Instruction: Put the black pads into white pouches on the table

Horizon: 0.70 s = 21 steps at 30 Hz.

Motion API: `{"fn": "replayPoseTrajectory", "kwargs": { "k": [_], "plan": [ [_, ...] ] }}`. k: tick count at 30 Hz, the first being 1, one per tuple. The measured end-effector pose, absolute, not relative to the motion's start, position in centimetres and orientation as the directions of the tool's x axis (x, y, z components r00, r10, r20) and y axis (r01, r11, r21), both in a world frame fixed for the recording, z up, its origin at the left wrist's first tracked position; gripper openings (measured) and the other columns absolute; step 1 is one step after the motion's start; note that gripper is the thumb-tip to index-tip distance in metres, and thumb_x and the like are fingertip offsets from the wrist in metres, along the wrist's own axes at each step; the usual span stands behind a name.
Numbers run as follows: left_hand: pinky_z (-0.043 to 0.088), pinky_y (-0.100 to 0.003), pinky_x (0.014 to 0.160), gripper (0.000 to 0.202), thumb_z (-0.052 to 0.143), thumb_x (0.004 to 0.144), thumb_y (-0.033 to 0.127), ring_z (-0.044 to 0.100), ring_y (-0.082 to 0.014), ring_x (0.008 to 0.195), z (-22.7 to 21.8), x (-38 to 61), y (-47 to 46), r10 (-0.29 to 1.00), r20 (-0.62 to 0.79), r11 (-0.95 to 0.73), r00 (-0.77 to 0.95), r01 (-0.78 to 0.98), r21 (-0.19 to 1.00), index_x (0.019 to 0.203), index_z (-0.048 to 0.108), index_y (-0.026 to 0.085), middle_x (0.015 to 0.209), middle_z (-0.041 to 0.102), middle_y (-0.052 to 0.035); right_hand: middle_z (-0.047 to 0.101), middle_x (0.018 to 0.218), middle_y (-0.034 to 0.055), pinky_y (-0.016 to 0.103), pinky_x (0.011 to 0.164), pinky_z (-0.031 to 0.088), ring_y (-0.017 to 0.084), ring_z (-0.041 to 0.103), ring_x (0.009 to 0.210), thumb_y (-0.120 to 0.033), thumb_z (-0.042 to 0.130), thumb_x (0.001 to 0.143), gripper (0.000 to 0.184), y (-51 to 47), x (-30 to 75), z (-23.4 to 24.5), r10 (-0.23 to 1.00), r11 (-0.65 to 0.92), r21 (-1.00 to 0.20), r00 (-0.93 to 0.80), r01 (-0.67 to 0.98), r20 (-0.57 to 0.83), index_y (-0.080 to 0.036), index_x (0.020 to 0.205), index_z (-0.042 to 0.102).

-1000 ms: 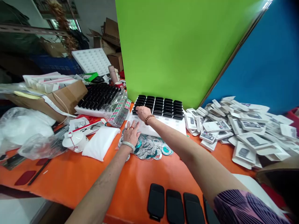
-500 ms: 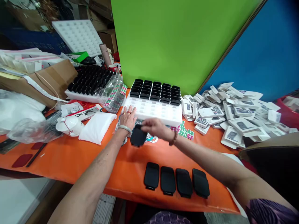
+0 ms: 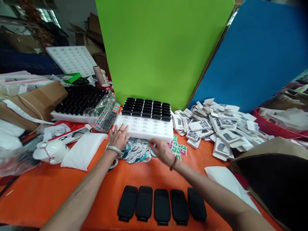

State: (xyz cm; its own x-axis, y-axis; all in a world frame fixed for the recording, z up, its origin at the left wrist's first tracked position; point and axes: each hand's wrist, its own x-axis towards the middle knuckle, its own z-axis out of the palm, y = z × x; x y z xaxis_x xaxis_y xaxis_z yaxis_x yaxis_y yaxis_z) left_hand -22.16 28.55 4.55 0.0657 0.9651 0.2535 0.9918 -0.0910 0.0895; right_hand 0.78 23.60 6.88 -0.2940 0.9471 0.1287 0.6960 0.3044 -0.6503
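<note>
My left hand (image 3: 118, 138) lies with spread fingers on the front left corner of a white foam tray (image 3: 149, 128). Upright flat black cases (image 3: 146, 110) fill the back rows of that tray. Over the tray's front edge hovers my right hand (image 3: 163, 150), its fingers blurred by motion. No object shows in it. Below both hands lies a pile of round white-and-teal stickers (image 3: 136, 153). Several flat black cases (image 3: 162, 205) lie in a row along the near side of the orange table, the rightmost partly under my right forearm.
Small white boxes (image 3: 209, 125) are heaped on the right, beside a red basin (image 3: 271, 123). Green and pink stickers (image 3: 178, 148) lie near the tray. A white packet (image 3: 83, 150) and a second filled tray (image 3: 69, 116) stand on the left. A green panel (image 3: 158, 48) rises behind.
The black case that my right hand held now lies at the left end of the row. My right hand is back near the tray without it. The camera view has shifted.
</note>
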Motion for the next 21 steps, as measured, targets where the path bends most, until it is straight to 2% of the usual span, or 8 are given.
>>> {"fn": "replayPoseTrajectory", "kwargs": {
  "k": [2, 4, 6, 8, 11, 14, 19, 21],
  "plan": [
    [0.021, -0.061, 0.108, 0.051, 0.045, 0.088, 0.033, 0.023, -0.0388, 0.141, 4.7, -21.4, 28.8, 0.951, 0.285, -0.144, 0.120, 0.988, 0.064, 0.138, 0.046, 0.024, 0.150, 0.041, -0.0086, 0.069, 0.100, 0.0093, 0.029, 0.074, 0.048, 0.020, 0.064, 0.085, -0.024, 0.048, 0.092, 0.020, 28.5, 3.6, 8.9, 0.958, 0.243, -0.548, -0.108, 0.800, 0.266, -0.017, 0.104, 0.063],
    [0.020, -0.060, 0.110, 0.051, 0.044, 0.089, 0.033, 0.021, -0.0367, 0.142, 4.7, -20.3, 29.3, 0.936, 0.300, -0.214, 0.186, 0.975, 0.063, 0.138, 0.046, 0.023, 0.150, 0.040, -0.0081, 0.067, 0.105, 0.0120, 0.030, 0.073, 0.047, 0.021, 0.062, 0.087, -0.020, 0.047, 0.092, 0.022, 32.8, 6.2, 10.2, 0.950, 0.154, -0.432, -0.012, 0.889, 0.313, -0.014, 0.107, 0.062],
    [0.021, -0.057, 0.111, 0.048, 0.043, 0.090, 0.034, 0.023, -0.0339, 0.142, 4.4, -19.1, 30.0, 0.926, 0.284, -0.280, 0.249, 0.957, 0.076, 0.137, 0.048, 0.025, 0.150, 0.041, -0.0068, 0.067, 0.106, 0.0128, 0.031, 0.075, 0.045, 0.022, 0.061, 0.091, -0.018, 0.052, 0.088, 0.022, 35.9, 8.1, 10.5, 0.958, 0.144, -0.334, -0.046, 0.932, 0.283, -0.014, 0.107, 0.063],
    [0.022, -0.055, 0.111, 0.046, 0.044, 0.090, 0.033, 0.028, -0.0317, 0.141, 4.0, -18.2, 30.7, 0.924, 0.256, -0.313, 0.283, 0.946, 0.087, 0.135, 0.050, 0.027, 0.148, 0.043, -0.0055, 0.070, 0.097, 0.0097, 0.029, 0.075, 0.044, 0.021, 0.062, 0.088, -0.017, 0.058, 0.084, 0.019, 37.9, 9.0, 10.2, 0.966, 0.184, -0.307, -0.115, 0.934, 0.229, -0.016, 0.100, 0.068],
    [0.024, -0.053, 0.111, 0.045, 0.044, 0.091, 0.033, 0.032, -0.0298, 0.139, 3.4, -17.4, 31.2, 0.934, 0.237, -0.297, 0.269, 0.950, 0.093, 0.135, 0.049, 0.028, 0.148, 0.044, -0.0047, 0.072, 0.084, 0.0047, 0.026, 0.072, 0.044, 0.018, 0.063, 0.079, -0.021, 0.062, 0.082, 0.013, 39.1, 9.4, 9.4, 0.964, 0.241, -0.333, -0.184, 0.912, 0.194, -0.018, 0.091, 0.072],
    [0.023, -0.052, 0.111, 0.045, 0.043, 0.091, 0.033, 0.031, -0.0286, 0.140, 3.2, -17.3, 31.2, 0.939, 0.232, -0.282, 0.253, 0.954, 0.098, 0.136, 0.047, 0.028, 0.149, 0.043, -0.0040, 0.072, 0.086, 0.0048, 0.027, 0.073, 0.044, 0.018, 0.063, 0.080, -0.024, 0.061, 0.083, 0.016, 39.1, 9.7, 9.4, 0.958, 0.254, -0.359, -0.182, 0.898, 0.221, -0.018, 0.092, 0.072],
    [0.020, -0.052, 0.112, 0.045, 0.043, 0.092, 0.034, 0.029, -0.0285, 0.141, 3.4, -17.0, 31.3, 0.947, 0.210, -0.273, 0.245, 0.954, 0.120, 0.137, 0.046, 0.028, 0.151, 0.040, -0.0042, 0.070, 0.079, 0.0049, 0.026, 0.065, 0.046, 0.014, 0.059, 0.069, -0.029, 0.059, 0.082, 0.021, 38.1, 13.9, 13.0, 0.889, 0.375, -0.641, -0.063, 0.669, 0.454, -0.012, 0.090, 0.069],
    [0.019, -0.052, 0.111, 0.045, 0.041, 0.093, 0.034, 0.029, -0.0287, 0.141, 3.5, -16.9, 31.3, 0.946, 0.214, -0.274, 0.244, 0.953, 0.128, 0.137, 0.046, 0.027, 0.151, 0.040, -0.0046, 0.068, 0.073, 0.0026, 0.027, 0.063, 0.046, 0.013, 0.058, 0.065, -0.033, 0.067, 0.076, 0.023, 36.4, 16.2, 14.3, 0.922, 0.385, -0.736, -0.188, 0.557, 0.339, -0.012, 0.085, 0.070]
  ]
}}
